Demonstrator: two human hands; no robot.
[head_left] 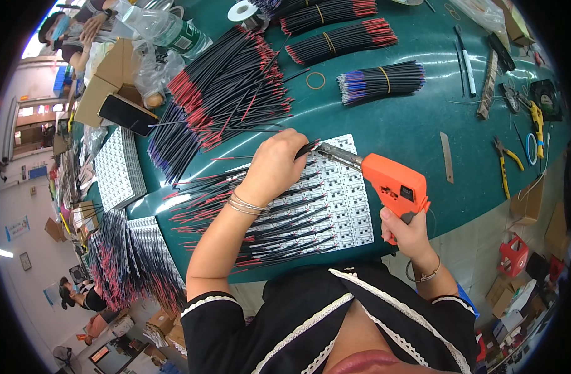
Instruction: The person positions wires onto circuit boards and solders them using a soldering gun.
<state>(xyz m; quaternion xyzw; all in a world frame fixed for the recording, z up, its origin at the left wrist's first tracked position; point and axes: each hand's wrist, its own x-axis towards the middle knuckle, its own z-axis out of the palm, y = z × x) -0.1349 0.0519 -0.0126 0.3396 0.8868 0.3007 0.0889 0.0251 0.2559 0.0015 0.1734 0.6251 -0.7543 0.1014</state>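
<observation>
My right hand (409, 233) is wrapped round the grip of an orange soldering gun (391, 181). Its metal tip points left, close to the top edge of a white circuit board panel (358, 215). There my left hand (276, 161) pinches black wires (306, 149) near their ends, by the gun's tip. Whether tip and wire touch is too small to tell. Rows of black wires with red ends (285, 215) lie across the panel and stick out to its left, partly hidden under my left forearm.
A loose heap of red-tipped wires (235, 81) lies beyond my left hand, with banded wire bundles (382, 83) to its right. Stacked white panels (119, 168) and a wired panel (149, 249) are at left. Pliers (505, 165), a steel ruler (447, 157) and a phone (128, 114) lie about.
</observation>
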